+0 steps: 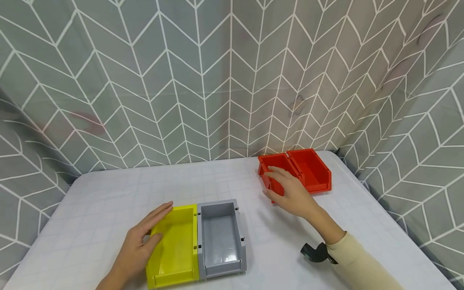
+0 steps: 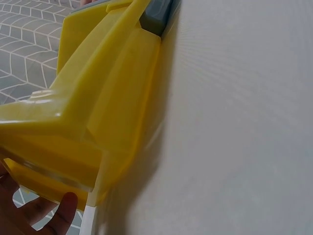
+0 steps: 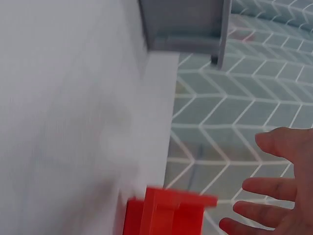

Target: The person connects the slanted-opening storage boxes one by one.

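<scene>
A yellow bin (image 1: 177, 245) and a grey bin (image 1: 219, 237) stand side by side on the near part of the table. My left hand (image 1: 135, 241) is at the yellow bin's left side, fingers stretched toward its back corner and thumb over the side rim. In the left wrist view, fingertips (image 2: 68, 203) show right at the yellow bin's edge. Farther back on the right are two joined red bins (image 1: 313, 171). Over the left one, my right hand (image 1: 290, 197) reaches with fingers spread and nothing held. The right wrist view shows those fingers beside the red bin (image 3: 171, 215).
A white cloth covers the table (image 1: 119, 193). Near the right sleeve is a black curved object (image 1: 313, 253), partly hidden by the cuff. A grey patterned curtain (image 1: 217, 80) hangs behind the table and along its sides.
</scene>
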### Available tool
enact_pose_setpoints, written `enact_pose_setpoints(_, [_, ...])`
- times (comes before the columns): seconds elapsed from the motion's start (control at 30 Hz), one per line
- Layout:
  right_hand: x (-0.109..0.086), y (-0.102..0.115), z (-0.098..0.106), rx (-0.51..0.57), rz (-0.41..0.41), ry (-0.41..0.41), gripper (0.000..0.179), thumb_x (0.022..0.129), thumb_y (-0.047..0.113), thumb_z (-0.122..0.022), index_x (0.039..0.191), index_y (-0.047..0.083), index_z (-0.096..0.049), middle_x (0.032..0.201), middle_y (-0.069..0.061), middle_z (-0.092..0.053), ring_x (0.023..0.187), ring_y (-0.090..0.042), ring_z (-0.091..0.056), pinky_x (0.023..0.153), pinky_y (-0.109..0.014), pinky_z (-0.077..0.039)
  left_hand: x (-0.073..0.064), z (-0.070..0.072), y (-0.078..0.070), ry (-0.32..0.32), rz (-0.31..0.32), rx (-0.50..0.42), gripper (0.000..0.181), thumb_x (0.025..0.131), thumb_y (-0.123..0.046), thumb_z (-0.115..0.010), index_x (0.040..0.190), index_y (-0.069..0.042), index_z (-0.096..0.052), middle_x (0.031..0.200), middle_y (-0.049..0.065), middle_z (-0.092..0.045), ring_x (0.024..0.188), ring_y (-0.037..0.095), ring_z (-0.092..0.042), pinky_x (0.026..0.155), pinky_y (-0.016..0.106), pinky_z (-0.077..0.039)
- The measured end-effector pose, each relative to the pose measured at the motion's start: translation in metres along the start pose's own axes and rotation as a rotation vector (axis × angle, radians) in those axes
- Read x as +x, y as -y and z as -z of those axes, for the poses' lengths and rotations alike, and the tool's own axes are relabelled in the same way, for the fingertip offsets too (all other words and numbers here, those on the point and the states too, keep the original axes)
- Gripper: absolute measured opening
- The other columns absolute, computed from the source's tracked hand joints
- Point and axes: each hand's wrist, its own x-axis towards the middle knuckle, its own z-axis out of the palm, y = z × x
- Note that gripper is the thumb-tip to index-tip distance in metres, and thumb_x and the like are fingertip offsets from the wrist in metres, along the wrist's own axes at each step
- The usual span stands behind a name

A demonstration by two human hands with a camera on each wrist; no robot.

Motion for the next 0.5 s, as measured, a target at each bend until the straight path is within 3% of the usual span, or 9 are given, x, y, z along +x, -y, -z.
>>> enact_pose_setpoints(0.3, [0.020, -0.028, 0.012, -0.061, 0.003, -0.004, 0.045, 0.095, 0.012, -0.071, 0.138, 0.001, -0.063, 0.144, -0.020, -0.058, 0.132, -0.041, -0.052, 0.096, -0.059, -0.052, -0.001, -0.001, 0.002, -0.011, -0.006, -0.002, 0.080, 0.087, 0.017, -0.061, 0.152, -0.028, -0.055, 0.158, -0.010, -0.046, 0.139, 0.005, -0.045, 0.093, 0.016, -0.047])
enact_pose_setpoints(0.5, [0.037, -0.044, 0.022, -0.090, -0.039, -0.014, 0.049, 0.096, 0.006, -0.068, 0.144, 0.001, -0.058, 0.140, -0.018, -0.062, 0.126, -0.039, -0.057, 0.096, -0.058, -0.052, -0.002, -0.001, 0.001, -0.017, -0.002, -0.004, 0.078, 0.088, 0.017, -0.060, 0.151, -0.029, -0.055, 0.157, -0.009, -0.047, 0.139, 0.007, -0.045, 0.089, 0.020, -0.049])
